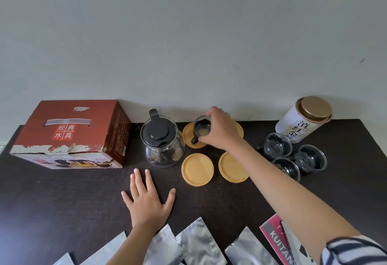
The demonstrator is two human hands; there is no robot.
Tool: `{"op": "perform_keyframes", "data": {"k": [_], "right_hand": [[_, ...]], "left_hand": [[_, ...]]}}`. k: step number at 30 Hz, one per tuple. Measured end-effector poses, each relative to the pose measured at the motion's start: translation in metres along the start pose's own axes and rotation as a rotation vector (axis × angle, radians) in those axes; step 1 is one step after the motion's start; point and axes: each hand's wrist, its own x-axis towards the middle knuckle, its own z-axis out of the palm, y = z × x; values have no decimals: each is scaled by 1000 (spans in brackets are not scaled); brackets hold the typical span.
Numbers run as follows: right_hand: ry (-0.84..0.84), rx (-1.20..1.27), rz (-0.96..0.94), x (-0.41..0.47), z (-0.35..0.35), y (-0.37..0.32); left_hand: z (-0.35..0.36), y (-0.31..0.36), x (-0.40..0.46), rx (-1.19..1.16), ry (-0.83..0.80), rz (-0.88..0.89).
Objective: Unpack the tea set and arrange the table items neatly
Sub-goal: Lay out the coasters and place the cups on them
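My right hand [222, 130] grips a small glass cup [201, 128] by its rim, over a round wooden coaster [189, 137] near the wall. I cannot tell whether the cup touches the coaster. Another coaster [240, 129] is mostly hidden behind that hand. Two bare coasters [197, 169] [232, 167] lie nearer to me. A glass teapot [162, 145] with a black lid stands left of them. Three more glass cups [277, 147] [311, 158] [287, 168] cluster at the right. My left hand [147, 200] rests flat on the dark table [62, 197], fingers spread.
A red cardboard box [73, 135] stands at the back left. A white tea tin [303, 122] with a gold lid leans at the back right. Several silver foil packets [199, 243] and a red and grey leaflet [278, 241] lie along the front edge.
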Motion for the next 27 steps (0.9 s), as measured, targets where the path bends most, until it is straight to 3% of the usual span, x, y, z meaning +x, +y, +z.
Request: {"op": "perform_keyframes", "data": {"k": [13,18,21,27], "right_hand": [[-67,5,-30,-7,15,1],[-18,-283,242,-34,-24,47],[-104,-415,448,-50,-43,76],[-193,-402,650,-60,-44,102]], "left_hand": [[1,-2,1,-3,10,3],[0,-2,1,-6,11,11],[-1,-1,1,-7,16,15],[-1,0,0,-12,15,20]]}}
